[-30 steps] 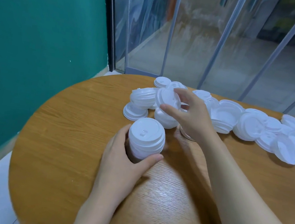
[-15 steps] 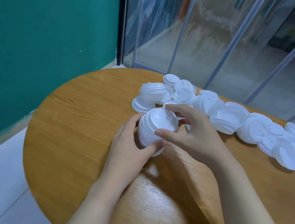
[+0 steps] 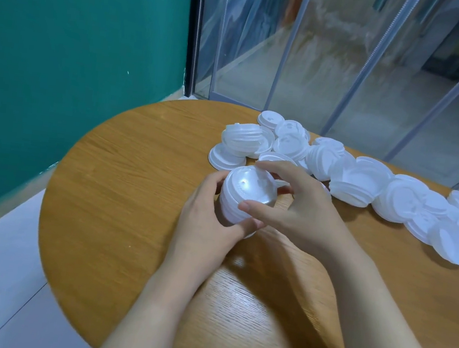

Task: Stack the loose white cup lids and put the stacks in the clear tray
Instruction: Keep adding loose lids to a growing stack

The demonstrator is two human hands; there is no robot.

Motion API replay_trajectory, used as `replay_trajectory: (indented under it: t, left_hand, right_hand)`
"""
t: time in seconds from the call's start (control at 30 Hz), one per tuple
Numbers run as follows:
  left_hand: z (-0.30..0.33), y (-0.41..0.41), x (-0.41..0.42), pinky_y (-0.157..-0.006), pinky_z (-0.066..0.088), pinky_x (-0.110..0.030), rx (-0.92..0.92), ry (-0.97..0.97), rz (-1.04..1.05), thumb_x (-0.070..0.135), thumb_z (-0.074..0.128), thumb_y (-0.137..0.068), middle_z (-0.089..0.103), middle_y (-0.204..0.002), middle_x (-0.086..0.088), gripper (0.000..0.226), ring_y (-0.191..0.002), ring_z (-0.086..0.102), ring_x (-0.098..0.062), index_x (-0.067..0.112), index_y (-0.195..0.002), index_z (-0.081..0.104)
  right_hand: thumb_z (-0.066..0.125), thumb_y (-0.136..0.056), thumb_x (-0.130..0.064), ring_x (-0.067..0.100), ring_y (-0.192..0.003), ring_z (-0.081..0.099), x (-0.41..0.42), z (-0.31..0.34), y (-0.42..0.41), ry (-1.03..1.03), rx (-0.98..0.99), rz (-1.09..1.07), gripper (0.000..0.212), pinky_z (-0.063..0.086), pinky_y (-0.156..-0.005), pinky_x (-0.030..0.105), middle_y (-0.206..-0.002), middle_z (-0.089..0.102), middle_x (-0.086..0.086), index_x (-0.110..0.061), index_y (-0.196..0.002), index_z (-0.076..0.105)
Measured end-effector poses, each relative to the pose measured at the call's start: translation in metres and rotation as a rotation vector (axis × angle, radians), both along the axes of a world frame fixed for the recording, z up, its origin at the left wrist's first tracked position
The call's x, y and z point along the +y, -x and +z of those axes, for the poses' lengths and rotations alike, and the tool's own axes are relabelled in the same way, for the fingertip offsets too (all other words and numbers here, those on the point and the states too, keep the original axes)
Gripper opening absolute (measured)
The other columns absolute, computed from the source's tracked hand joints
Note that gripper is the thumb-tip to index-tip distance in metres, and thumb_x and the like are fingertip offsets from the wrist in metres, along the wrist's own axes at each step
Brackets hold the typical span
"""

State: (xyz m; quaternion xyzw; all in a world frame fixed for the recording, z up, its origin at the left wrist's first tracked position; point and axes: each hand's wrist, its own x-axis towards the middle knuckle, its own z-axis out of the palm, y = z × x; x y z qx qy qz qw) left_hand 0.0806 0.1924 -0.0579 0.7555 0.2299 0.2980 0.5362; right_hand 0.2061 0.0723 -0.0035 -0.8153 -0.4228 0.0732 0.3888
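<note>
The left hand (image 3: 210,223) wraps round a short stack (image 3: 243,201) of white lids, held tilted just above the table (image 3: 133,191), thumb on the near side and fingers curled behind. The right hand (image 3: 293,207) pinches the top lid's rim between thumb and fingertips, apparently seating it. The loose lids (image 3: 365,184) lie in a jumbled row toward the far right edge, some overlapping, a few already nested in small clumps. No clear tray is in view.

The main risk is a crooked seat — if the top lid goes on askew, it may pop off or jam, and the thin plastic could crease under a hard pinch. The stack is tilted, so a slackened left grip might let the lids slide apart. The far-right lids sit near the table edge — a careless reach could knock them off.
</note>
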Motion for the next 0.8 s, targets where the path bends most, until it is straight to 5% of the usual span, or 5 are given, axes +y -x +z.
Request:
replay_trajectory:
  t: [0.3,0.63,0.73,0.8]
  left_hand:
    - [-0.006,-0.002,0.003,-0.095,0.056,-0.04,0.028,-0.021,0.003,0.038,0.094,-0.067,0.068,-0.122,0.022,0.068,-0.113,0.065,-0.005,0.046,-0.126,0.06]
    - [-0.005,0.001,0.001,-0.097,0.053,-0.029,0.056,-0.027,-0.013,0.042,0.096,-0.063,0.067,-0.12,0.026,0.075,-0.113,0.062,0.003,0.047,-0.128,0.059]
    - [-0.006,0.0,0.002,-0.099,0.052,-0.03,0.053,-0.054,0.004,0.042,0.096,-0.064,0.068,-0.121,0.026,0.076,-0.113,0.062,0.004,0.043,-0.13,0.06]
    - [-0.007,0.0,0.002,-0.1,0.051,-0.03,0.054,-0.066,0.019,0.043,0.096,-0.064,0.067,-0.123,0.026,0.077,-0.115,0.061,0.003,0.04,-0.132,0.059]
  right_hand:
    - [0.086,-0.075,-0.048,-0.01,-0.123,0.05,-0.001,-0.013,0.007,-0.029,0.027,-0.042,0.067,0.037,-0.094,0.005,-0.131,0.058,-0.029,-0.041,-0.135,0.058]
    - [0.087,-0.069,-0.057,-0.011,-0.126,0.051,-0.007,-0.016,-0.001,-0.091,0.128,-0.019,0.079,0.04,-0.1,0.012,-0.132,0.06,-0.026,-0.038,-0.139,0.056]
    - [0.072,-0.08,-0.061,-0.001,-0.125,0.056,-0.011,-0.02,-0.014,-0.195,0.116,-0.083,0.056,0.047,-0.103,0.027,-0.129,0.065,-0.02,-0.035,-0.129,0.064]
    - [0.07,-0.093,-0.045,0.001,-0.122,0.057,-0.011,-0.027,-0.03,-0.189,0.02,-0.169,0.035,0.047,-0.105,0.035,-0.126,0.066,-0.018,-0.029,-0.124,0.068]
